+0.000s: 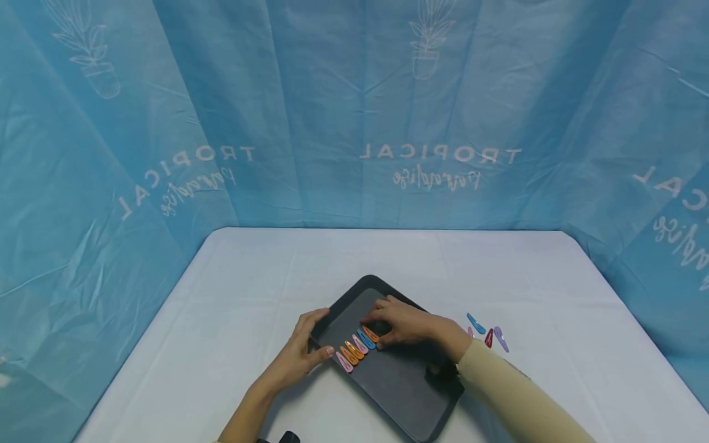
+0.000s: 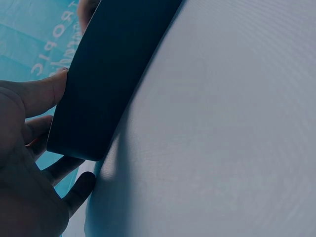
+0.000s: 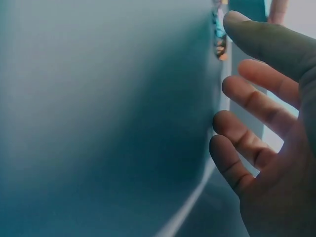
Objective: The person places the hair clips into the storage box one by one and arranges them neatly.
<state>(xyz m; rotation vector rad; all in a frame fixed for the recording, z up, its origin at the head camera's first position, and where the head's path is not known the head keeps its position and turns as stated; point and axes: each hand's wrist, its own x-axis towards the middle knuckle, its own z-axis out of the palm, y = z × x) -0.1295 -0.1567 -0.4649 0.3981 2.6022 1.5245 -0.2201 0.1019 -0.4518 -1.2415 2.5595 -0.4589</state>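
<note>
A dark grey baking tray lies at a slant on the white table. Inside it, along the left side, runs a slanting row of several snap hair clips: a pink clip at the near end, then orange, pink and blue ones, and an orange clip at the far end. My left hand holds the tray by its left corner, thumb on one side and fingers round the other. Over the tray, my right hand has its thumb and fingertips spread beside the orange end clip, with nothing seen gripped.
Right of the tray lie loose hair clips: a blue clip, a red clip, a purple clip and a partly hidden pink clip. A small black object shows at the bottom edge. Blue printed curtains enclose the table.
</note>
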